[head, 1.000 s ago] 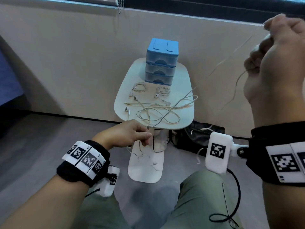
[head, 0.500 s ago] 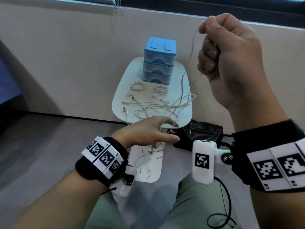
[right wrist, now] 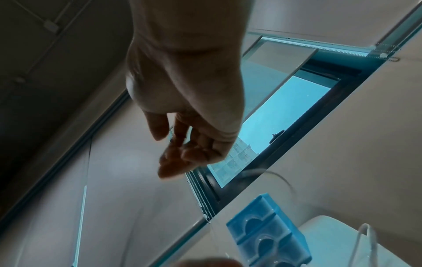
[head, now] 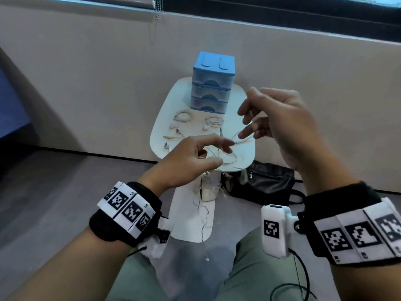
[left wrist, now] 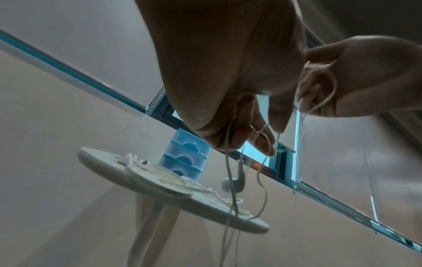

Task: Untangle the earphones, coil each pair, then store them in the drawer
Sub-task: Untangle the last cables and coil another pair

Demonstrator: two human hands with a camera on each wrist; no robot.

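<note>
Left hand (head: 191,161) pinches a thin white earphone cable (left wrist: 230,182), one earbud dangling below the pinch. Right hand (head: 280,129) hovers beside it, fingers loosely spread, cable looped over them. Beyond both, a small white round table (head: 245,153) carries two coiled earphone pairs (head: 183,117) and a blue plastic three-drawer box (head: 211,83).

Two coiled white earphones (head: 183,116) lie before the shut blue drawers (head: 211,82); a loose tangle (head: 225,155), maybe more pairs, hangs nearer.
</note>
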